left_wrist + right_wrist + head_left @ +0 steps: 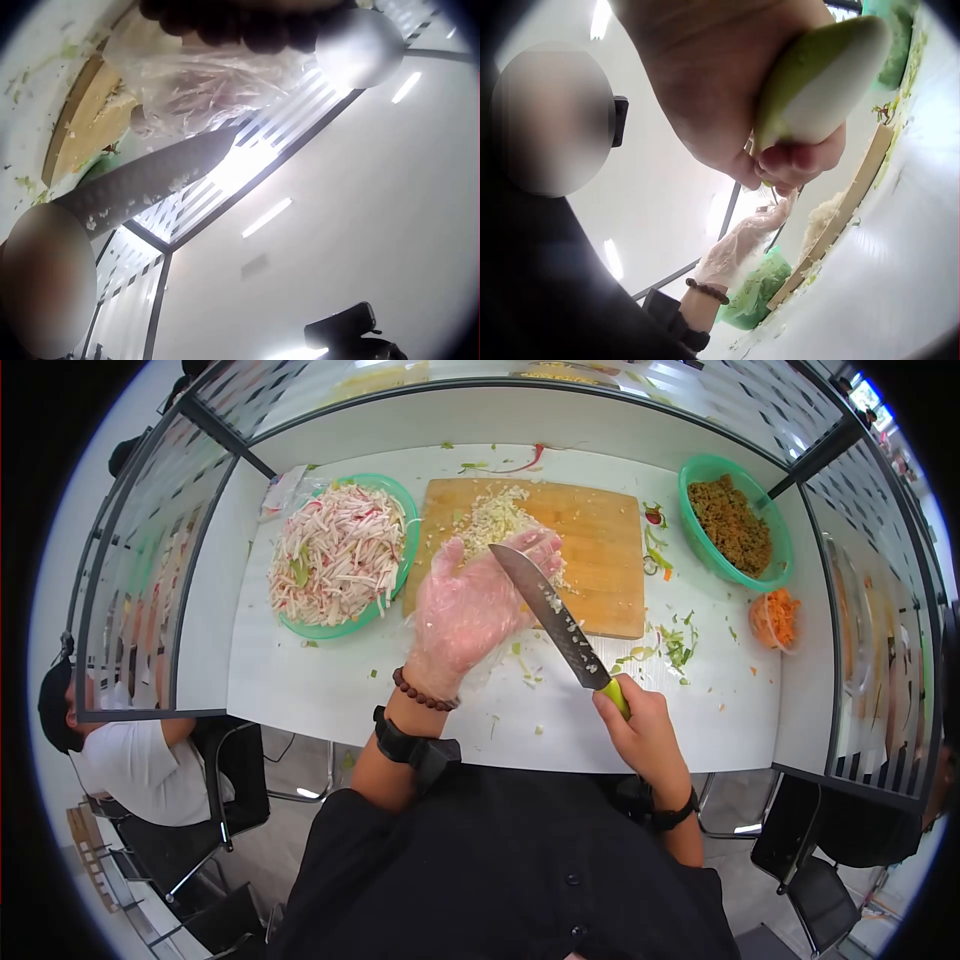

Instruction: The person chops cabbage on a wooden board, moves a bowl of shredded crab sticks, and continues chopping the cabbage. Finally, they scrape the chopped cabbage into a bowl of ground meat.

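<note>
My right hand grips a kitchen knife by its green and white handle. The broad dark blade slants up to the left, with pale chopped bits stuck to its face. My left hand wears a clear plastic glove, its thumb apart and its fingers stretched out toward the far right. In the head view the blade's tip overlaps those fingers. Beneath them is a wooden cutting board with a heap of finely chopped pale bits, partly hidden by the gloved hand.
Left of the board stands a green basin heaped with pale, pink-edged shreds. At the far right are a green bowl of brown crumbly filling and a small tub of orange shreds. Green scraps litter the white table; low partitions surround it.
</note>
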Demonstrator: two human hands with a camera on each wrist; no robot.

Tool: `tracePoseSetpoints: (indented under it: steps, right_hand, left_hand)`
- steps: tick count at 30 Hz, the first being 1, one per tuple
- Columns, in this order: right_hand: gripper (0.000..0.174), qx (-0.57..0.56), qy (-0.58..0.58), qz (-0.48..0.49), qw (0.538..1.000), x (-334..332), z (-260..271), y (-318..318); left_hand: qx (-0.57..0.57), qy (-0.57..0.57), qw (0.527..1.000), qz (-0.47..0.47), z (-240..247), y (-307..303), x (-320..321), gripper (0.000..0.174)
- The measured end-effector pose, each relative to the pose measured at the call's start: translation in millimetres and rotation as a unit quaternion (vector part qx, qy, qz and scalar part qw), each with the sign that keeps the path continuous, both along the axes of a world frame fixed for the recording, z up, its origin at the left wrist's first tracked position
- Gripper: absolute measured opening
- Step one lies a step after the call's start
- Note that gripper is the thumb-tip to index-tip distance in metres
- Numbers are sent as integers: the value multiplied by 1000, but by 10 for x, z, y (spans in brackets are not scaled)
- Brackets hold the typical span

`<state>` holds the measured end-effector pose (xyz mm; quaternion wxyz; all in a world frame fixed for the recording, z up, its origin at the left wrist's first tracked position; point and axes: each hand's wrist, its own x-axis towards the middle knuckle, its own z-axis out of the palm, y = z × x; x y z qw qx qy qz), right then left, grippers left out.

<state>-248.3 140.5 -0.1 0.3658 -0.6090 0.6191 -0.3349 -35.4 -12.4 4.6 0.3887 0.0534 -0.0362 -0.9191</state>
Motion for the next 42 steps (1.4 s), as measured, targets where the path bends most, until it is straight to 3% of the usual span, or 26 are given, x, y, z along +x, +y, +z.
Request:
tracePoseSetpoints:
  steps: [4,9,11,16,17,19,22,23,26,28,30,31,34,37,42]
  right_hand:
    - [23,27,-4,-3,1000,-67,-5,0]
    - [21,91,-122,-67,986,-172,-190,-21]
    - [20,144,-190,-126,963,-146,-95,-56]
    - [15,78,-189,-138,969,-210,-132,-61]
    - [16,53,-187,-138,971,-194,-121,-56]
    - [19,-44,-55,-139,988,-82,-60,-58]
    - [26,-148,64,-146,976,-18,-108,-62]
    - [26,-152,90,-144,974,-23,-120,-61]
    - [25,-163,147,-143,965,0,-154,-61]
    - [23,-148,167,-140,965,48,-122,-55]
    - [21,-148,170,-133,965,76,-98,-55]
    - [20,-148,172,-129,965,79,-91,-52]
    - [20,-180,193,-104,959,72,-91,-38]
    - [19,-183,207,-94,957,67,-82,-18]
    - [21,-166,212,-107,957,63,-11,36]
  left_hand:
    - [-26,7,1000,-11,-18,22,51,77]
    - [8,75,997,-22,-110,1,137,71]
    - [-23,28,999,-9,-82,20,166,72]
    - [-73,-136,985,71,-49,79,221,65]
    - [-146,-227,959,91,-90,114,208,63]
    - [-288,-394,863,130,-199,206,176,58]
    - [-357,-393,843,86,-138,340,214,52]
    - [-397,-443,800,76,-59,377,229,47]
    - [-630,-522,547,176,159,452,98,32]
    - [-683,-538,481,111,193,591,2,20]
    - [-709,-506,490,38,211,724,-132,19]
    - [-744,-498,445,31,160,716,-175,30]
    - [-781,-493,382,-31,146,675,-202,27]
    - [-801,-467,375,8,8,626,-257,30]
    - [-816,-491,305,-27,78,510,-284,37]
